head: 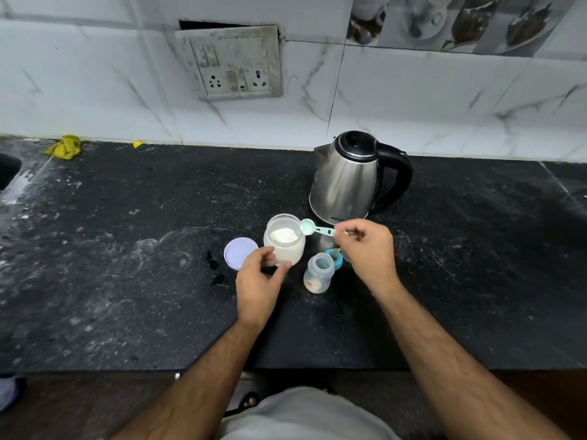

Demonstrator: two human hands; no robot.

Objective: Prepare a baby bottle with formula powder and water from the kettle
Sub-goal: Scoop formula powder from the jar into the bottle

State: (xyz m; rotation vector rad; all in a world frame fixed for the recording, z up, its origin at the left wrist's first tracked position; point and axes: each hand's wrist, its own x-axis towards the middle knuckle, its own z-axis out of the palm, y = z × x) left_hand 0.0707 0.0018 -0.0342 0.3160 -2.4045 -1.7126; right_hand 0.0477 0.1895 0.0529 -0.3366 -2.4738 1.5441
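— Grey cloth at the person's lap (305, 414) sits lowest in view; above it, what are the two hands doing?

— Left hand (259, 281) curls round the lower wall of the powder jar (284, 242), steadying it on the counter (127, 249). Right hand (365, 249) pinches the handle end of the green scoop (313, 229), whose bowl hangs over the jar's right rim.

— And the bottle?

— The baby bottle (318, 273) stands open, just beside the jar, with some powder already at its bottom. Its teal cap (335, 258) lies behind it; the jar lid (239, 257) to the left; the kettle (352, 176) further back.

— How should the scooping go?

— I'd dip level, knock the excess off on the rim, then carry the scoop flat across the short gap and tip it squarely over the bottle's mouth.
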